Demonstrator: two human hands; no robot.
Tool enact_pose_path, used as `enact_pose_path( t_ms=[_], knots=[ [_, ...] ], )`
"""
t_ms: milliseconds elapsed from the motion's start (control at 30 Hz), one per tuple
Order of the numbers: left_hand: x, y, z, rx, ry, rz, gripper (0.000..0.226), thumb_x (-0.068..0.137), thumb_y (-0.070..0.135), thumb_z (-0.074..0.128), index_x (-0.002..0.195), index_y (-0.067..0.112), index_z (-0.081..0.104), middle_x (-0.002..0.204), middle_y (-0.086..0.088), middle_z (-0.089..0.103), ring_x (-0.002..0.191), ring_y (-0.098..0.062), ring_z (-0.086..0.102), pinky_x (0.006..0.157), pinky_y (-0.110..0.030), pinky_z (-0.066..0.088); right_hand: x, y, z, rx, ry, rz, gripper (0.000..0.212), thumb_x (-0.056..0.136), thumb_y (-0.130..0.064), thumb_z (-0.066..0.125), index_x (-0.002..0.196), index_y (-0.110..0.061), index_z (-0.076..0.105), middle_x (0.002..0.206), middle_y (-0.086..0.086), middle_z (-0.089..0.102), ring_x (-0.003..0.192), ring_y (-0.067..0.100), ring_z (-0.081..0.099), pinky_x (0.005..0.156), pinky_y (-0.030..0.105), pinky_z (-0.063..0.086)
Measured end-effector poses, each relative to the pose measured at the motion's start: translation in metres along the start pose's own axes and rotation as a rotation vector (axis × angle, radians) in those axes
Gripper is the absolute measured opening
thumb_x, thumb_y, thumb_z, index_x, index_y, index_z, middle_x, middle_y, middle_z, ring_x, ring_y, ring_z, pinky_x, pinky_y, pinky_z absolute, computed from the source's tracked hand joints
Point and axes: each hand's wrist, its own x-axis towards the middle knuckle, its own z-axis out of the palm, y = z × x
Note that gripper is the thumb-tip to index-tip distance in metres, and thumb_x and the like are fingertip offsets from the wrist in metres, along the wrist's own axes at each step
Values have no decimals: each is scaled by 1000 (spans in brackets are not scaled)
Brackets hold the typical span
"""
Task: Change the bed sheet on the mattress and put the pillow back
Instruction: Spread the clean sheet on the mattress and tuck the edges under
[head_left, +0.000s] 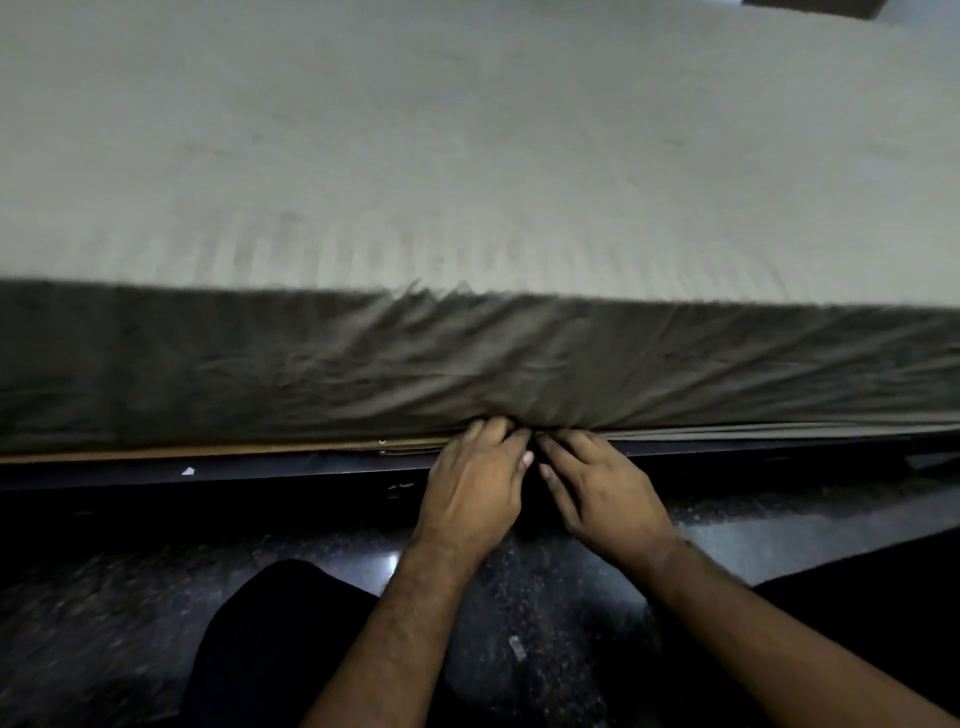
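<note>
You were tucking the sheet (519, 364) under the mattress, both hands (475, 493) (602, 493) pinching its hem with curled fingers; next, likely push it deeper.

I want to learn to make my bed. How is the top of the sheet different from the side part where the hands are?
The sheet's top looks pale, flat and smooth; the sheet's side looks darker and creased. No hand touches the top, while the left hand and right hand work the side's bottom edge, where the folds bunch. Both parts are the same cloth over the mattress.
</note>
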Motion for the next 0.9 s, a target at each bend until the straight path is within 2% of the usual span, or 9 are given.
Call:
enact_pose_path(
  t_ms=[67,167,267,333,467,600,700,800,900],
  knots=[
    [4,14,3,44,54,-107,29,98,34,44,108,21,68,108,0,60,100,-24,59,82,-40,50,2,0,4,16,-1,-3,40,105,-36,42,128,-14,65,119,3,66,109,22,60,97,30,47],
    [0,33,11,87,101,-178,42,94,38,36,113,20,69,110,0,62,99,-24,59,90,-38,51,3,-2,14,34,7,39,42,106,-30,39,131,-8,65,126,8,67,116,26,61,108,35,43],
    [0,37,13,97,128,-190,30,91,34,54,108,18,72,105,0,64,94,-23,62,86,-37,54,0,0,23,65,6,4,46,106,-28,34,137,-4,60,135,10,63,126,25,57,116,39,37],
    [-1,34,13,113,104,-196,33,93,36,50,110,19,72,108,1,64,97,-22,62,90,-36,53,1,4,24,41,36,-36,42,103,-24,41,132,-3,63,132,9,66,122,25,60,115,36,38],
    [-5,25,13,108,120,-160,46,96,38,34,120,19,69,120,1,63,108,-23,60,106,-41,46,10,11,16,29,101,-56,28,95,-18,56,118,-9,70,115,5,72,102,23,66,94,28,47],
    [3,16,15,144,249,-126,25,97,31,48,103,23,71,103,4,68,97,-22,61,88,-39,46,21,16,11,44,37,-1,35,79,-6,70,113,-15,69,98,2,71,88,25,64,65,33,54],
    [11,3,13,247,342,-21,3,91,25,67,91,24,69,86,2,66,83,-24,61,75,-37,39,31,18,7,-8,-37,-13,34,80,-14,66,114,-18,69,98,3,68,90,26,64,63,35,56],
    [15,-11,8,268,386,49,21,80,19,83,94,22,68,81,-1,63,76,-26,59,71,-36,36,37,17,5,-59,-79,-19,29,79,-14,70,107,-17,71,92,5,67,83,29,66,57,36,55],
    [17,-17,5,239,350,76,25,78,19,84,97,22,69,84,0,64,77,-26,61,71,-37,41,40,11,-1,-147,-103,-36,23,74,-14,74,96,-16,71,81,5,64,71,29,66,46,35,48]
  ],
)
